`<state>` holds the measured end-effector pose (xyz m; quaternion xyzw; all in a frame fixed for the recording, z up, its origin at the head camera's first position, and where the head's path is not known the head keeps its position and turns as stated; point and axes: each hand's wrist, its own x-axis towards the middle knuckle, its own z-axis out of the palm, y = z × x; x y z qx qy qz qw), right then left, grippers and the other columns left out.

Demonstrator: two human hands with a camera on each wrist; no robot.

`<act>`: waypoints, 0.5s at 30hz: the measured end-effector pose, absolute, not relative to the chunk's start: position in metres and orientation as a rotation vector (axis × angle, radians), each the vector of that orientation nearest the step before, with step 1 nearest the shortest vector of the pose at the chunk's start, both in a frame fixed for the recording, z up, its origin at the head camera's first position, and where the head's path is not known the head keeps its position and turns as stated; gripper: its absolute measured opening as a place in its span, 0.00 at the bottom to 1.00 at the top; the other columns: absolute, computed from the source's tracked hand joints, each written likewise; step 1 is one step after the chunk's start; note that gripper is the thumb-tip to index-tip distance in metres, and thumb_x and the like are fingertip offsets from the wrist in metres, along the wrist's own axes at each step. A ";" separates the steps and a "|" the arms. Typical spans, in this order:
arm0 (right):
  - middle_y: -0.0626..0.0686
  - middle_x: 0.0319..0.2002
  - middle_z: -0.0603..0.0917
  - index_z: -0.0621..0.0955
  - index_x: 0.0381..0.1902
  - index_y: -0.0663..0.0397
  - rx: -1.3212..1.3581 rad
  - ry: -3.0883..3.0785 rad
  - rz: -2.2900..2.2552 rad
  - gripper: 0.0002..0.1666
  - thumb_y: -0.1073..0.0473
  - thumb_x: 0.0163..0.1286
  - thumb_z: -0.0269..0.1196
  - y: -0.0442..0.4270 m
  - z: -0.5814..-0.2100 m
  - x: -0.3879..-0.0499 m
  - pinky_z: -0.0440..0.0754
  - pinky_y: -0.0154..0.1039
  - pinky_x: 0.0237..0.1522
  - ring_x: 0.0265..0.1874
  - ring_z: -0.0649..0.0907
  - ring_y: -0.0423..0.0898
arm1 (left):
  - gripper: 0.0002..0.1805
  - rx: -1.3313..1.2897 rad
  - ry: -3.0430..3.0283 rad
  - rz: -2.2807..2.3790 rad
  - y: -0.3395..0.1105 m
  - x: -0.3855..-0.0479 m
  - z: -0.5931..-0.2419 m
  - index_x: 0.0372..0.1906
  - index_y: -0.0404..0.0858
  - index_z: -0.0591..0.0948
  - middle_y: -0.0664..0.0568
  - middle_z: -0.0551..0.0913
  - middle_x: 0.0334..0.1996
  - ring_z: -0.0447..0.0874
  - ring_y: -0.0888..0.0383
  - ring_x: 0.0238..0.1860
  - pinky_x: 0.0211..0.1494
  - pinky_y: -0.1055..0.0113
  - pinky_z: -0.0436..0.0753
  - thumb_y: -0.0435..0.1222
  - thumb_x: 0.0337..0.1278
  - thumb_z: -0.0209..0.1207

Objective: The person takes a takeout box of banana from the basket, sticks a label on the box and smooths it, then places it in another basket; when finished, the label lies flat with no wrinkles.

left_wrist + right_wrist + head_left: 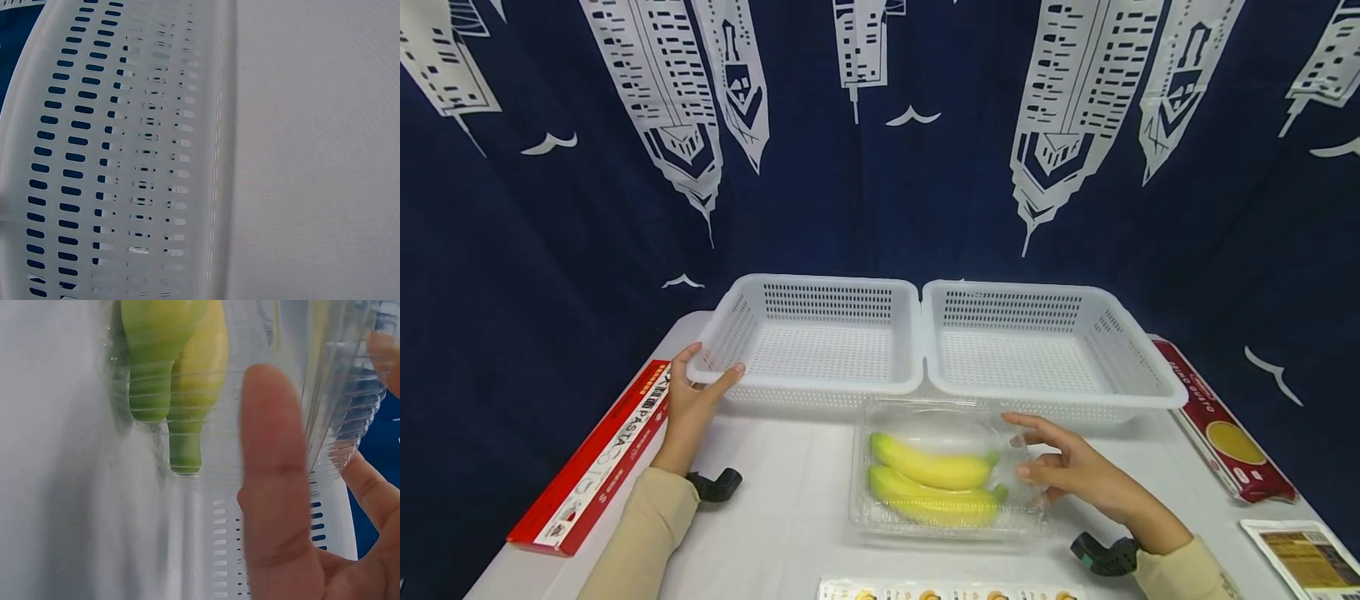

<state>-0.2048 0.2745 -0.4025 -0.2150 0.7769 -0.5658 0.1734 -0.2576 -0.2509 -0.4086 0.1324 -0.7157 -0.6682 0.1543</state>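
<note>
My left hand (688,408) holds the front left corner of the left white plastic basket (820,387), thumb on the rim. The left wrist view shows the slotted wall of this basket (75,156), with the fingers out of frame. My right hand (1082,475) grips the right side of a clear plastic container (940,408). Inside lie two yellow bananas (936,468) with greenish ends, one in front of the other. In the right wrist view the thumb (275,469) is in front of the clear container (219,434), fingers at its far side. The container is just in front of the baskets.
A second white basket (1045,398) stands to the right of the first. A red pasta box (598,458) lies along the left edge. On the right are a dark red packet (1232,437) and a flat pouch (1307,554). A printed strip (951,590) lies at the front.
</note>
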 end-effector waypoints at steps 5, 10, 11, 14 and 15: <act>0.82 0.74 0.62 0.60 0.87 0.48 -0.660 2.256 -1.553 0.40 0.63 0.83 0.61 0.277 -0.401 -0.201 0.89 0.46 0.39 0.45 0.86 0.46 | 0.54 0.325 -2.097 -1.796 -0.250 -0.255 -0.405 0.87 0.41 0.46 0.36 0.55 0.83 0.60 0.39 0.79 0.84 0.46 0.60 0.32 0.69 0.70; 0.80 0.75 0.64 0.61 0.85 0.58 -0.646 2.460 -1.477 0.38 0.60 0.84 0.59 0.276 -0.395 -0.197 0.88 0.42 0.46 0.58 0.83 0.54 | 0.51 0.255 -2.181 -1.471 -0.244 -0.246 -0.394 0.85 0.39 0.55 0.33 0.56 0.81 0.59 0.34 0.76 0.82 0.35 0.57 0.35 0.66 0.73; 0.79 0.75 0.66 0.62 0.84 0.60 -0.639 2.517 -1.453 0.37 0.60 0.84 0.60 0.275 -0.394 -0.196 0.88 0.41 0.47 0.60 0.83 0.57 | 0.49 0.229 -2.190 -1.413 -0.242 -0.244 -0.390 0.84 0.38 0.58 0.33 0.57 0.82 0.59 0.34 0.77 0.82 0.34 0.57 0.35 0.65 0.73; 0.74 0.74 0.71 0.68 0.81 0.60 -0.615 2.691 -1.385 0.34 0.58 0.83 0.62 0.272 -0.389 -0.192 0.87 0.38 0.50 0.63 0.82 0.65 | 0.40 0.103 -2.202 -1.261 -0.237 -0.238 -0.377 0.78 0.35 0.69 0.34 0.60 0.82 0.59 0.33 0.80 0.82 0.31 0.57 0.33 0.65 0.73; 0.72 0.73 0.73 0.70 0.80 0.60 -0.625 2.750 -1.366 0.33 0.59 0.82 0.64 0.271 -0.388 -0.191 0.86 0.37 0.51 0.63 0.82 0.66 | 0.37 0.054 -2.205 -1.217 -0.235 -0.236 -0.372 0.75 0.34 0.72 0.34 0.62 0.82 0.59 0.33 0.81 0.81 0.30 0.57 0.32 0.64 0.73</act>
